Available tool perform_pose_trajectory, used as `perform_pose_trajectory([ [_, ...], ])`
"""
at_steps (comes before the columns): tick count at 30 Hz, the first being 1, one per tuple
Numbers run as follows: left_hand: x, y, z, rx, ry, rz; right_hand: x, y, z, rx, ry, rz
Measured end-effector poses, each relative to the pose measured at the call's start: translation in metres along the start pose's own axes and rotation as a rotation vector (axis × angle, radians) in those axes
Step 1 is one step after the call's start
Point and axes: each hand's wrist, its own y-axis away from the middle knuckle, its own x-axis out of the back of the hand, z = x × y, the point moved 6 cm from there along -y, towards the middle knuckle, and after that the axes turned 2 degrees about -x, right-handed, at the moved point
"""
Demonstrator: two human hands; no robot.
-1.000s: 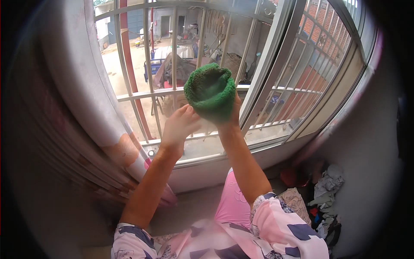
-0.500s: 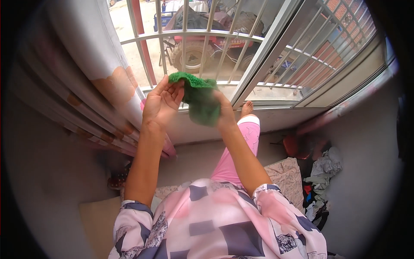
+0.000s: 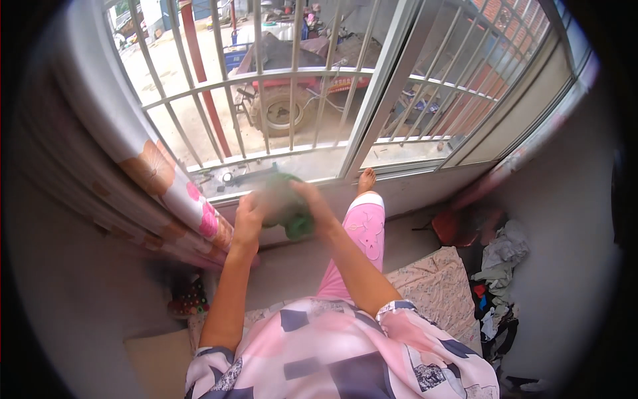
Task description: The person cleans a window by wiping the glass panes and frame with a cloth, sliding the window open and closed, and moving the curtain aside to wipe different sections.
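Observation:
Between my two hands, in front of the window sill, is a green cloth [image 3: 297,226], smeared by motion, with a bunched part hanging below. My left hand [image 3: 248,216] grips its left side with fingers curled. On the right side my right hand [image 3: 312,203] is closed round the cloth, its thumb side uppermost. The cloth's upper part is too blurred to make out its folds. Both of my forearms reach up from the patterned short sleeves.
A sliding window [image 3: 362,113] with white bars [image 3: 266,80] stands ahead, its sill [image 3: 372,174] under my bare foot. Floral curtains [image 3: 156,173] hang left. On the right are a patterned mat [image 3: 432,279], a red chair [image 3: 452,229] and piled clothes [image 3: 502,259].
The view has shifted left and up toward the window. My hands have come closer together and lower toward me, bunching the green cloth that was stretched between them.

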Motion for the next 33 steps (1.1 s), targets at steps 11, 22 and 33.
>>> perform_pose_trajectory([
  [11,-0.001,0.005,-0.036,0.247,0.396,0.116,-0.009,0.003,0.035,0.143,-0.060,-0.084],
  [22,0.000,-0.002,-0.045,0.480,0.462,-0.120,0.028,-0.028,-0.187,0.906,0.415,0.382],
  [33,0.104,0.020,-0.098,0.239,0.175,0.326,-0.097,0.019,-0.603,2.103,1.410,1.010],
])
